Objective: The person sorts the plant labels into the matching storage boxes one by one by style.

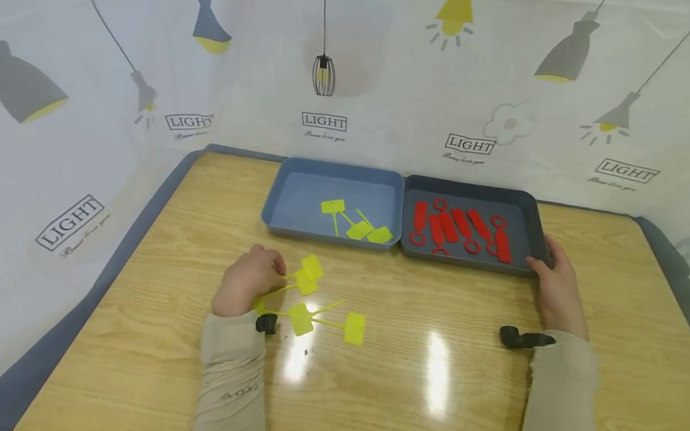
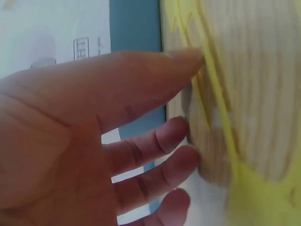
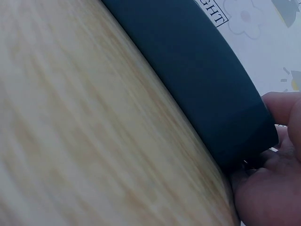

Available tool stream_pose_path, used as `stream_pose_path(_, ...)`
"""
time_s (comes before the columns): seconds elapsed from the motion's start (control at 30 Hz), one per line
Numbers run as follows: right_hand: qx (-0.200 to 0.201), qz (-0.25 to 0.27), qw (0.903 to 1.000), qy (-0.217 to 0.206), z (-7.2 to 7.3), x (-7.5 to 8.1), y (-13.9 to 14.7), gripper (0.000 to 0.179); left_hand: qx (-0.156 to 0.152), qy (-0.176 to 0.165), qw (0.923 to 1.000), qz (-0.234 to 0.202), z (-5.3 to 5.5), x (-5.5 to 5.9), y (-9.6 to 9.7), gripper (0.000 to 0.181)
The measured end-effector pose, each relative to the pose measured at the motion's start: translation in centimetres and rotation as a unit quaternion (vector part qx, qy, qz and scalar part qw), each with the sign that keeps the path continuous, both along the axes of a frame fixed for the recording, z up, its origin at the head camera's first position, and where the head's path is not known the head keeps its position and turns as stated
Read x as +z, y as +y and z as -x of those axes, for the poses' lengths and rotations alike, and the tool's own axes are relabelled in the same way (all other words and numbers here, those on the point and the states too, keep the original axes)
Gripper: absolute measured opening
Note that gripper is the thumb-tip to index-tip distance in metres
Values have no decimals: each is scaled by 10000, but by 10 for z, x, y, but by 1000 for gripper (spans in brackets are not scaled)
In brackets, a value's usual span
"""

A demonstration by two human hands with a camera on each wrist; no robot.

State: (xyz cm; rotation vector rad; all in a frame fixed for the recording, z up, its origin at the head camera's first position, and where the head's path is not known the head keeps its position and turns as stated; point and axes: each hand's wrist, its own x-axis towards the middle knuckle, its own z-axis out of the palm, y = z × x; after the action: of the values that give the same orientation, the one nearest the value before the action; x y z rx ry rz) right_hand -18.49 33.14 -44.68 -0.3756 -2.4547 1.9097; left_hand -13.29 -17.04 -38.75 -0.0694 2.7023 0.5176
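My left hand (image 1: 250, 279) is over the left part of the table, pinching the thin strap of a yellow cable-tie tag (image 1: 312, 266). In the left wrist view the thumb tip meets that strap, while the index finger is mostly hidden behind the thumb. Several more yellow tags (image 1: 354, 329) lie on the wood beside and below this hand. At the right, my right hand (image 1: 561, 293) grips the near right corner of a dark grey tray (image 1: 469, 264), its thumb at the rim. Inside that tray lie several red tags with ring ends (image 1: 500, 245).
A blue tray (image 1: 327, 231) stands against the grey tray's left side and holds a few yellow tags (image 1: 332, 207). Behind both trays hangs a white cloth (image 1: 382, 134) printed with lamps. The wooden table (image 1: 396, 369) extends toward me between the forearms.
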Motion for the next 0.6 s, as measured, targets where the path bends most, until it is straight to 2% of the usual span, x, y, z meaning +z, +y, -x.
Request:
stream_pose_path(0.07, 10, 48, 10000, 18, 0, 2, 0, 58, -97, 199, 9995, 242, -2, 1, 5, 7)
stream_pose_path(0.13, 61, 186, 9998, 49, 2, 4, -3, 58, -268, 533, 9959, 686, -7, 2, 10, 7)
stream_pose_path(0.23, 150, 168, 9997, 72, 7, 4, -9, 59, -599, 1016, 9820, 1477, -16, 3, 16, 12)
stream_pose_path(0.3, 162, 188, 9996, 106, 11, 3, -10, 59, -785, 1238, 9718, 1848, -19, 1, 20, 13)
stream_pose_path(0.4, 141, 18, 9999, 89, 12, 1, -7, 59, -967, 1262, 9647, 2099, -20, -2, 26, 14)
stream_pose_path(0.5, 142, -69, 9999, 25, 7, 1, -3, 59, -1027, 1170, 9638, 2163, -18, -5, 29, 18)
stream_pose_path(0.6, 124, 30, 9999, 12, 2, 0, 0, 59, -1101, 1261, 9619, 2160, -16, -6, 31, 18)
